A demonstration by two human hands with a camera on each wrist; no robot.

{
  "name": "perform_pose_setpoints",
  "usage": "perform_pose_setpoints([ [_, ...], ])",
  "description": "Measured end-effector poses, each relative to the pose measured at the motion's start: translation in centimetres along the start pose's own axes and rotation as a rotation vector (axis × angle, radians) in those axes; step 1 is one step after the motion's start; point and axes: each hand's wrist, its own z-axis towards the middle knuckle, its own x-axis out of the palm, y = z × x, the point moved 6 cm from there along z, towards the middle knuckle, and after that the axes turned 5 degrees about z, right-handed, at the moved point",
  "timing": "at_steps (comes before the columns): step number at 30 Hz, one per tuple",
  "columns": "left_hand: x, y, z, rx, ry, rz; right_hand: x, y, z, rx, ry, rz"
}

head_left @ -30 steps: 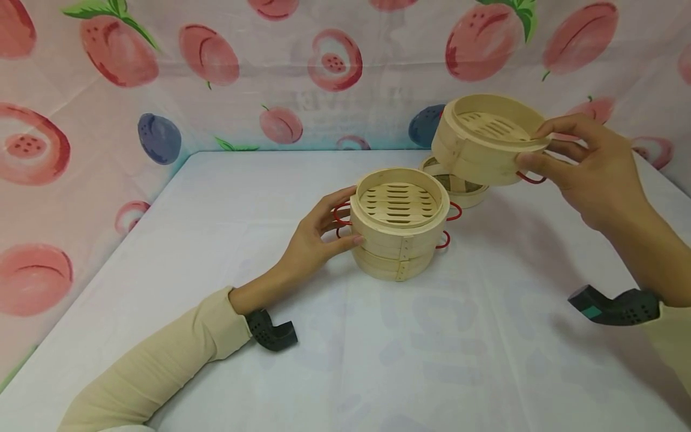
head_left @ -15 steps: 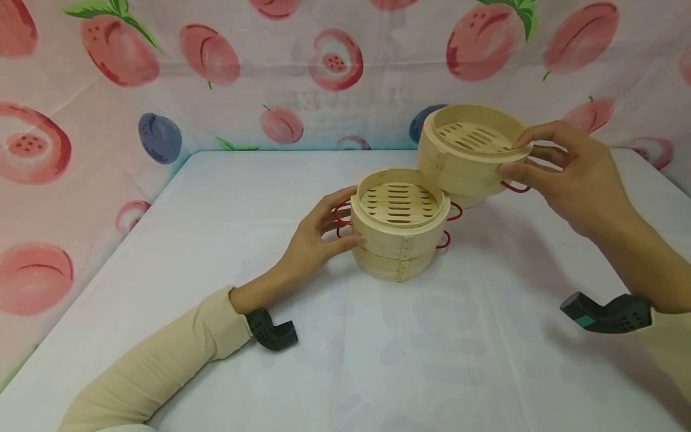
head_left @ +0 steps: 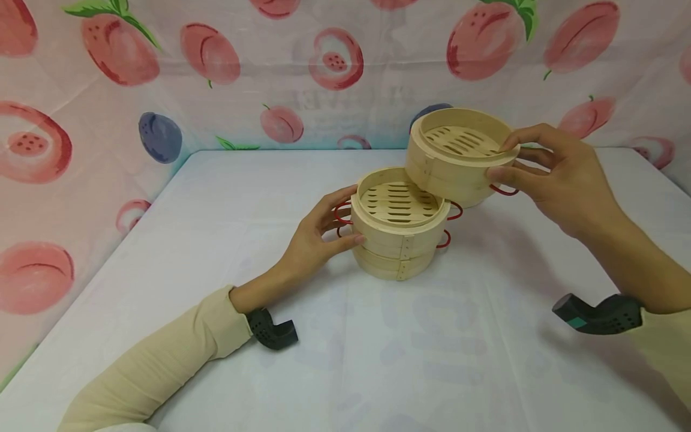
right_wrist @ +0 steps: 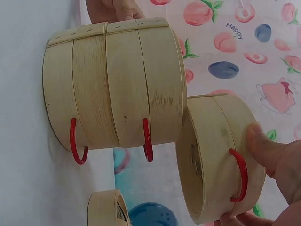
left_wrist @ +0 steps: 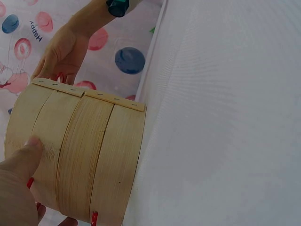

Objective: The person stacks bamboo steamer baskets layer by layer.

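Note:
Two bamboo steamer baskets with red handles make a stack (head_left: 396,246) on the table, its slatted floor showing at the top. My left hand (head_left: 318,231) grips the stack's left side, thumb in front; in the left wrist view that thumb lies on the bamboo wall. My right hand (head_left: 561,177) pinches the right rim of another steamer basket (head_left: 459,165), fingers over the edge and thumb outside. That basket hangs tilted above and behind the stack's right part, covering its back right rim. Whether the two touch, I cannot tell.
A smaller-looking round bamboo piece (right_wrist: 103,207) stands on the table beyond the stack in the right wrist view; the held basket mostly hides it in the head view. A fruit-print cloth (head_left: 243,90) hangs behind the white-covered table (head_left: 259,372).
My right hand has moved left and slightly down, bringing its steamer basket from the right to over the stack's back right edge. My left hand and the stack have stayed put.

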Motion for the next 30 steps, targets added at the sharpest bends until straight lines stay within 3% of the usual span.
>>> perform_pose_setpoints([
  [5, 0.0, 0.2, 0.0, 0.012, 0.002, -0.004, 0.3, 0.4, 0.0, -0.019, 0.005, -0.014],
  [13, 0.0, 2.9, 0.3, 0.027, -0.001, -0.002, 1.0, 1.1, -0.1, -0.047, 0.019, 0.015],
  [16, 0.1, 2.8, 0.3, 0.026, -0.002, -0.009, 1.2, 1.3, -0.1, -0.042, 0.027, 0.017],
  [23, 0.0, 0.3, 0.1, 0.014, 0.002, -0.016, 1.7, 1.6, -0.3, -0.049, 0.038, 0.010],
  [27, 0.0, 0.3, 0.1, 0.010, 0.001, -0.014, 2.1, 1.9, -0.5, -0.063, 0.043, 0.012],
  [30, 0.0, 1.4, 0.2, 0.014, 0.000, -0.014, 2.3, 2.1, -0.6, -0.069, 0.052, 0.021],
])
